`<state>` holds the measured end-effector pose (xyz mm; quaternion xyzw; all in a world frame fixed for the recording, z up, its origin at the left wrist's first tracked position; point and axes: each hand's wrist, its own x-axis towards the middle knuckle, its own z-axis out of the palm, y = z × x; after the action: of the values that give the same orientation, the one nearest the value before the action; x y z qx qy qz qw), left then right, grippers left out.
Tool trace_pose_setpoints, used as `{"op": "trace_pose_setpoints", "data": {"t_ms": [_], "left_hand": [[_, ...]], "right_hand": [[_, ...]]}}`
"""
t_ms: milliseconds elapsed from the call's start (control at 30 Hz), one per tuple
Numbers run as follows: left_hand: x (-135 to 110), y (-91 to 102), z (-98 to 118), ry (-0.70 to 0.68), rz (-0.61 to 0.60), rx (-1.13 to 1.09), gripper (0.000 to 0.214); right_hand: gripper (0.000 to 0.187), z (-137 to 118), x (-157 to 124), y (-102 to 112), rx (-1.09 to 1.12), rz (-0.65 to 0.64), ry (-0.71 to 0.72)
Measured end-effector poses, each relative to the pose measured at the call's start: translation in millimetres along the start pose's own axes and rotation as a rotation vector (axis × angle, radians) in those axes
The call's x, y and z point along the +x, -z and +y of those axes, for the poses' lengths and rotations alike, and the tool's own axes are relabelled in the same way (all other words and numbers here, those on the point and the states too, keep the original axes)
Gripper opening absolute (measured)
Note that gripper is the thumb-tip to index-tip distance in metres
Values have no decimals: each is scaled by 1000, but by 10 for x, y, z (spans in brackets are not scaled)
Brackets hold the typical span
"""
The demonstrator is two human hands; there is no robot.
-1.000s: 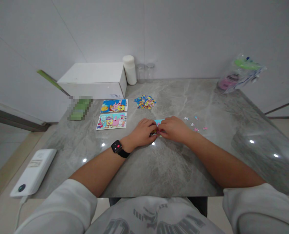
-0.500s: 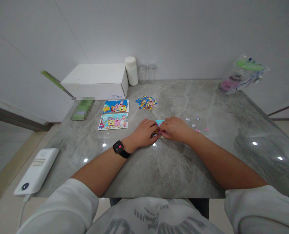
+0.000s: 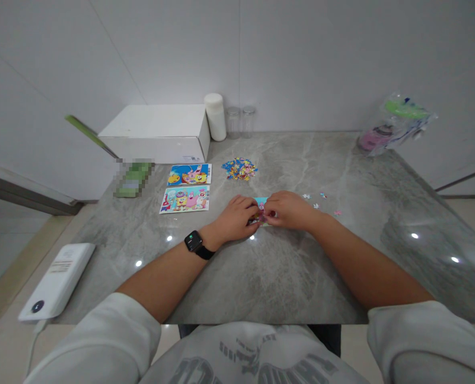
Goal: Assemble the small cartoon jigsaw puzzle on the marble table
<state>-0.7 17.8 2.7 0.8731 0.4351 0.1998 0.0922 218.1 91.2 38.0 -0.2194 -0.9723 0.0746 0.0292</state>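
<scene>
My left hand [image 3: 237, 217] and my right hand [image 3: 287, 209] meet at the middle of the grey marble table [image 3: 269, 266], fingertips pinched together over a small partly built jigsaw [image 3: 262, 209] with blue and pink colours. Both hands press on its pieces; most of the jigsaw is hidden under the fingers. A black watch [image 3: 194, 242] sits on my left wrist. A heap of loose coloured puzzle pieces [image 3: 239, 168] lies further back. A few scattered pieces [image 3: 319, 201] lie to the right of my right hand.
Two cartoon picture cards [image 3: 187, 188] lie left of the hands. Behind them stand a white box [image 3: 157, 133], a white bottle [image 3: 215, 117] and two clear jars [image 3: 240, 120]. A plastic bag [image 3: 395, 125] sits far right, a white device [image 3: 55, 280] at the near left edge.
My right hand has shifted slightly to the right, uncovering more of the small jigsaw between the hands. The left hand stays in place.
</scene>
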Motion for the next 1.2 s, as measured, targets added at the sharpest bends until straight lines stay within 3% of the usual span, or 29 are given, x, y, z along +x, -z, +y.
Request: {"op": "trace_pose_setpoints", "data": {"t_ms": [200,467,600,733,833,1000,1200], "left_hand": [[-9,-7,-10,1,6,-1,27],[-14,4,-16,-14,11,-10,32],[-9,6,-16,-11,12,-15,39],[-10,-19,-41,-17,14,-23,38],[-17,-49,-67,-22,18,-38,38],[-26,-71,-93,-15,55,-72,37],[-41,-85,-95,6,72,-97,54]], "right_hand": [[11,152,-30,52,160,68,-60],[14,450,-123,179,59,254,-475],[18,569,-140,121,-107,215,-606],[23,574,-116,38,-191,39,-565],[24,546,-112,59,-181,-12,-538],[24,456,-138,180,-27,-15,-429],[42,261,-167,125,158,-173,-297]]}}
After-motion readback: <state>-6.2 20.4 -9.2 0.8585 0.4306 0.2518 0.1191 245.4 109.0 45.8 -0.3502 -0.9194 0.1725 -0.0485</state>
